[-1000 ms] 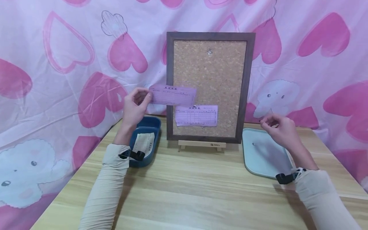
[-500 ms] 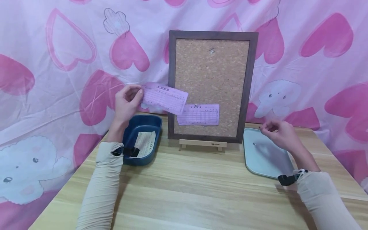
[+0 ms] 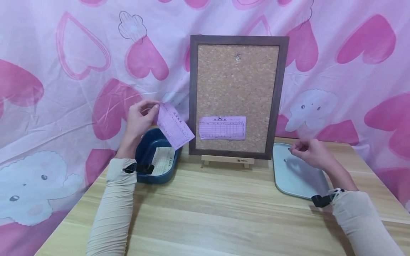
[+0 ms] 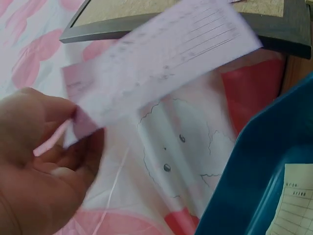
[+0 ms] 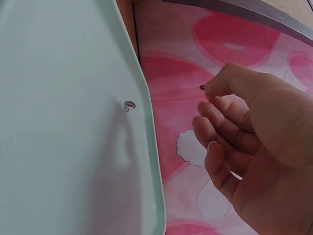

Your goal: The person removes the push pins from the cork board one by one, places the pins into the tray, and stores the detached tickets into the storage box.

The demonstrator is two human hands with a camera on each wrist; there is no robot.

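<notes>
My left hand [image 3: 140, 117] pinches one end of a purple printed slip [image 3: 174, 126], which hangs down to the right, over the blue bin [image 3: 145, 141] and close to the corkboard's left edge. The left wrist view shows that end of the paper bent between thumb and fingers. Over the pale green tray [image 3: 298, 185], my right hand [image 3: 308, 153] pinches a small thumbtack [image 5: 202, 87], mostly hidden by the fingertips. Another metal thumbtack [image 5: 129, 105] lies on the tray. On the corkboard [image 3: 237, 85], a second purple slip [image 3: 222, 129] is tacked low.
A cream printed slip [image 3: 162, 160] lies in the blue bin. The framed board leans on a small wooden stand [image 3: 225, 159]. Near its top is a small silvery spot [image 3: 237, 57]. Behind the wooden table [image 3: 217, 213] hangs a pink heart-patterned cloth [image 3: 83, 106].
My left hand has moved left, away from the corkboard, and the slip in it has swung from nearly level to hanging steeply. The right hand has dropped slightly over the tray.
</notes>
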